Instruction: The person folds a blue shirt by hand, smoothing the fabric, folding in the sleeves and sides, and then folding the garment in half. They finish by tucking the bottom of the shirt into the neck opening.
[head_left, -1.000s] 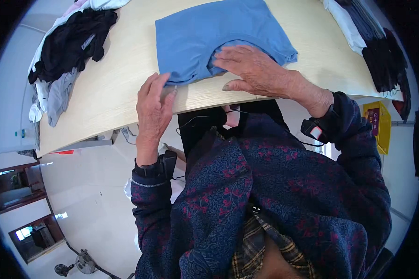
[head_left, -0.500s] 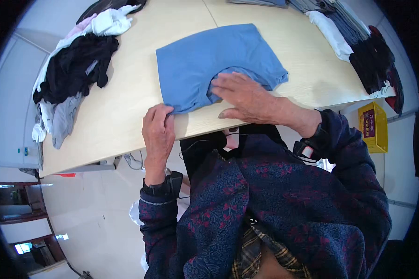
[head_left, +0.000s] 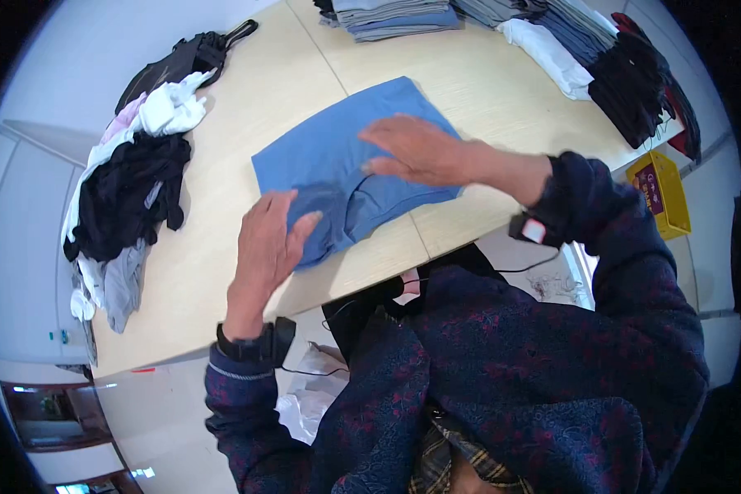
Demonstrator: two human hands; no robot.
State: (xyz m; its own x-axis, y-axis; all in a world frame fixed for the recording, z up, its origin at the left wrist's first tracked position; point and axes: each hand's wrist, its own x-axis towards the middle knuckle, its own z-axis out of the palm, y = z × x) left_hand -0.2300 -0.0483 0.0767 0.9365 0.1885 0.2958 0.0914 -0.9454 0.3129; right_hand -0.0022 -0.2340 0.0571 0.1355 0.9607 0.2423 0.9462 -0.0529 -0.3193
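A blue folded garment [head_left: 329,136] lies on the table, its far edge straight and its near side rumpled around a curved opening. At its left near corner is my left hand [head_left: 263,235], fingers extended and thumb apart, overlapping the cloth. Over the right middle part of the garment, my right hand [head_left: 416,152] is held flat, thumb away from the outstretched fingers. Neither hand grips the fabric. Part of the garment's right side is hidden under my right hand and forearm.
Loose black, white and grey clothes [head_left: 132,193] are heaped along the table's left edge, with a black bag [head_left: 177,70] behind them. Folded stacks of grey and blue clothes [head_left: 395,16] stand at the back. A yellow crate [head_left: 673,198] sits beyond the table's right end.
The whole view has shifted. My right hand has gone from the garment's near opening to farther over its middle; my left hand has moved from the near corner's edge up onto the cloth.
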